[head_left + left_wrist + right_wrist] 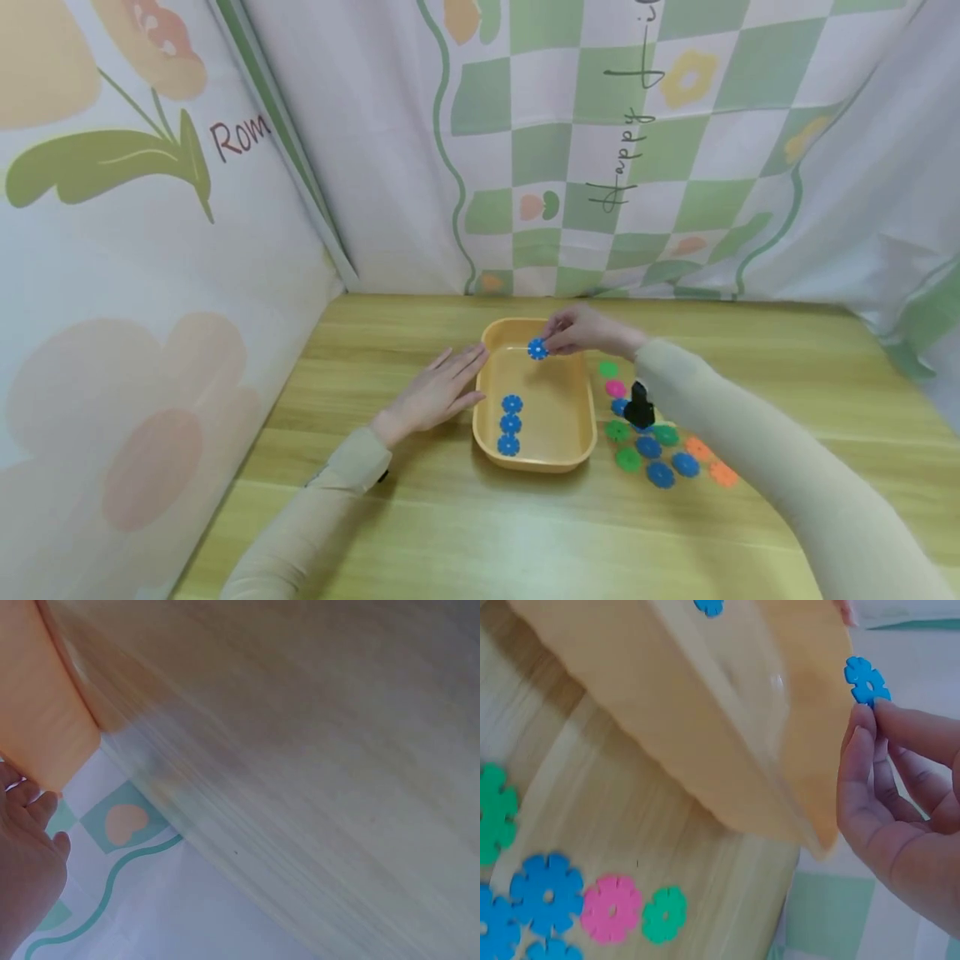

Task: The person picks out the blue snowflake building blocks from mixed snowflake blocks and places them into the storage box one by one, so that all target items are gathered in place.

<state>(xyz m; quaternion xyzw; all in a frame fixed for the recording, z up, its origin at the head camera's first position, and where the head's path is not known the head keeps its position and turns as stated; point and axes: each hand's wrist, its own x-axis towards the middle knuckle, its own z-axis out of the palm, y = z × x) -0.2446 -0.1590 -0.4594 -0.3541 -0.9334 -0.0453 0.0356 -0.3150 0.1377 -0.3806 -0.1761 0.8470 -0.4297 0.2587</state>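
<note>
Between thumb and fingertips my right hand [581, 330] pinches a blue snowflake-shaped plastic disc [537, 348], over the far end of a yellow-orange tray [480, 433]. The right wrist view shows that disc [867, 680] held by its edge in the right hand [907, 787]. Three more blue discs [510, 424] lie in a column in the near left part of the tray. My left hand [442, 387] has its fingers extended and touches the tray's left rim. In the left wrist view the left hand [30, 847] is partly cut off beside the tray wall [45, 697].
Right of the tray, several loose discs in blue, green, pink and orange [697, 449] lie on the wooden table [420, 533]. The right forearm passes above some of them. A patterned curtain [600, 167] hangs behind the table, and a printed wall panel [150, 292] stands at the left.
</note>
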